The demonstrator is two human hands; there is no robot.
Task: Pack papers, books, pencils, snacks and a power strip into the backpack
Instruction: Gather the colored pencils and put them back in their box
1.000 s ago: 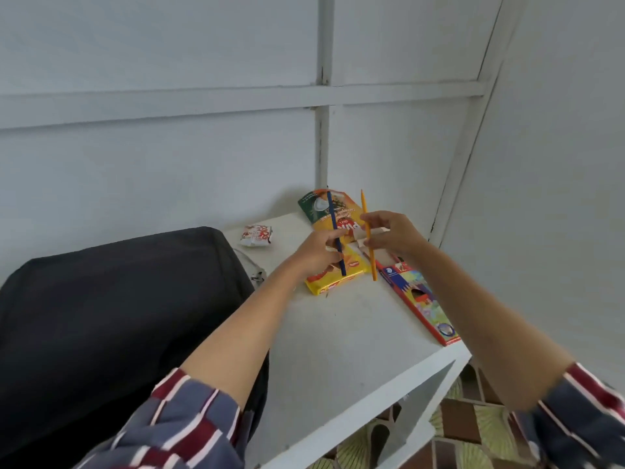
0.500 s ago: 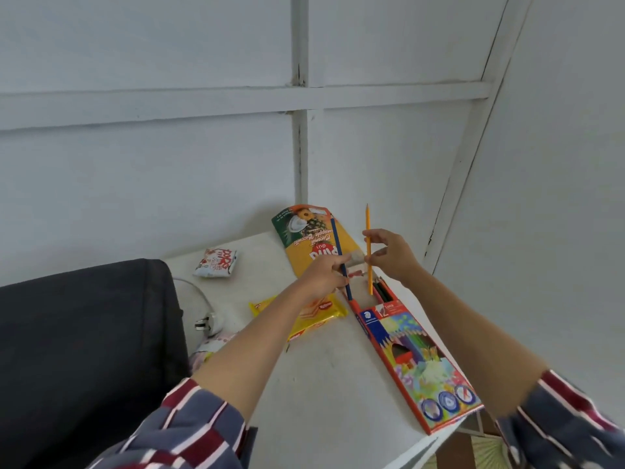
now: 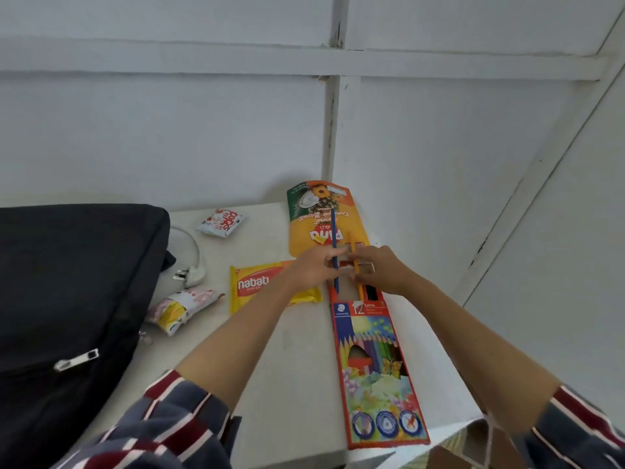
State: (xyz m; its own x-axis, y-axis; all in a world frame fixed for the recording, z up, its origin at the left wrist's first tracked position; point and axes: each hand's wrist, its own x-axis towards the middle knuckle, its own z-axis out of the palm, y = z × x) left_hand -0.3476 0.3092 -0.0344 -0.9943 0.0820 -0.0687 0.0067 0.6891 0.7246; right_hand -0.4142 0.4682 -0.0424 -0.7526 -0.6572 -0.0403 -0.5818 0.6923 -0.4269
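Lengthwise wallward: blue pencil point(image 3: 334, 228), orange pencil point(image 3: 352, 245).

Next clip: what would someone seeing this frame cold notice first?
The left hand pinching a blue pencil and the right hand an orange pencil meet over the open end of the bright pencil box, which lies along the table's right side. Next comes the big black backpack filling the left, with a yellow wafer pack between it and the hands.
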